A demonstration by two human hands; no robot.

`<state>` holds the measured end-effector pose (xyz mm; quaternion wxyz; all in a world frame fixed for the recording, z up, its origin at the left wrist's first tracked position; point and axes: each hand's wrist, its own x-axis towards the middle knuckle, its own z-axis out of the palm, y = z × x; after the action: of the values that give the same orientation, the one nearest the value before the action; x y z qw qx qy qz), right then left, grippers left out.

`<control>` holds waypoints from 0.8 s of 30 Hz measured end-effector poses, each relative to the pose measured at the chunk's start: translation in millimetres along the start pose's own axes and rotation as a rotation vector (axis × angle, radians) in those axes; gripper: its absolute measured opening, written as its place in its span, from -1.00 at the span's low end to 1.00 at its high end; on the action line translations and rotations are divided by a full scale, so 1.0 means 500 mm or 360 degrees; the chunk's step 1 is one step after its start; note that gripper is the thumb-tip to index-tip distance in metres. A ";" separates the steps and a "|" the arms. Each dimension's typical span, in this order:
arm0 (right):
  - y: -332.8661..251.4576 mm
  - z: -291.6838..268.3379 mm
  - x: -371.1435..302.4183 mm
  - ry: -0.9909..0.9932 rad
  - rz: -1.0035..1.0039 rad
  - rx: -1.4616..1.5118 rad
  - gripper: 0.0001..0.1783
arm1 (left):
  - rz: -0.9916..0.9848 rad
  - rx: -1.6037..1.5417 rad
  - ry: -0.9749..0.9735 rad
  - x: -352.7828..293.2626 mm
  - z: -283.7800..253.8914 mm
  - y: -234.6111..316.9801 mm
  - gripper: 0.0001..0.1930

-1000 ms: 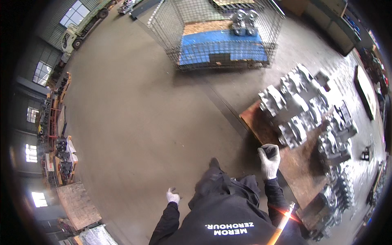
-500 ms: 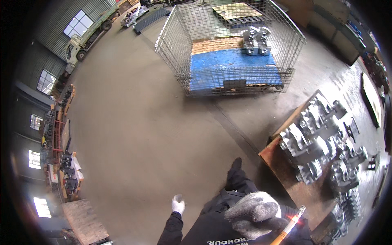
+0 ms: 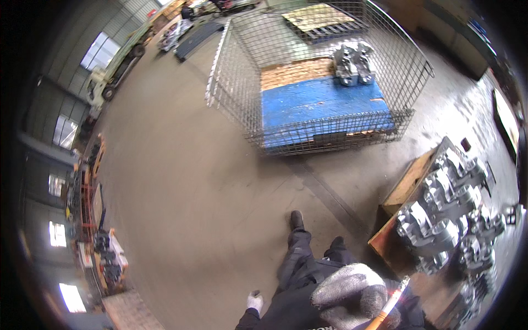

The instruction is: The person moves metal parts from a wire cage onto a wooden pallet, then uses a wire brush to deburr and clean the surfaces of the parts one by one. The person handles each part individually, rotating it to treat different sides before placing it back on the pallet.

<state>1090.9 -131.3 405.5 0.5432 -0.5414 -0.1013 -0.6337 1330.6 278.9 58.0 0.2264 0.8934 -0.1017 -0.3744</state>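
Observation:
My left hand (image 3: pixel 255 302), in a white glove, hangs beside my dark trousers over the concrete floor. Its fingers look curled and nothing shows in them. Nearer the camera, my right hand (image 3: pixel 349 294) is raised before my chest in a grey-and-white glove. Its fingers are bent in; anything inside them is hidden. A lit cigarette (image 3: pixel 388 306) rises from the lower edge and crosses in front of that glove; its position does not follow the hand. Beyond the right hand, several shiny metal crankshafts (image 3: pixel 430 226) lie on a wooden crate (image 3: pixel 388 242), untouched.
Ahead stands a wire mesh cage (image 3: pixel 330 140) with a blue board (image 3: pixel 319 102) and two metal crankshafts (image 3: pixel 353 65) inside. Behind it lies a wooden pallet (image 3: pixel 319 21). A truck (image 3: pixel 113 71) is parked far left. Parts racks (image 3: pixel 88 203) line the left side.
My view has shifted as I step; the cage appears lower and larger, the crate farther right. Both my shoes now show. The left hand appears lower and to the right. The right hand stays raised.

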 end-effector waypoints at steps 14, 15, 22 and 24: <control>0.178 -0.065 0.049 0.1366 0.0722 -0.0377 -0.20 | 0.0312 -0.0307 -0.0228 0.676 -0.180 0.636 -0.66; 0.204 -0.108 0.010 0.1562 0.0805 -0.0529 -0.18 | 0.0389 -0.0352 -0.0217 0.721 -0.187 0.663 -0.63; 0.219 -0.339 -0.462 0.2564 0.1364 -0.1136 -0.12 | 0.0365 -0.0079 -0.0465 0.729 -0.073 0.713 -0.60; 0.198 -0.331 -0.618 0.2580 0.1666 -0.1378 -0.17 | 0.0463 0.0156 -0.0586 0.777 -0.036 0.611 -0.60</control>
<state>1019.8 -109.5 48.9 0.4144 -0.0800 0.7724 -0.4746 1611.4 -119.6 -26.0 0.2119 0.7960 -0.2870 -0.4889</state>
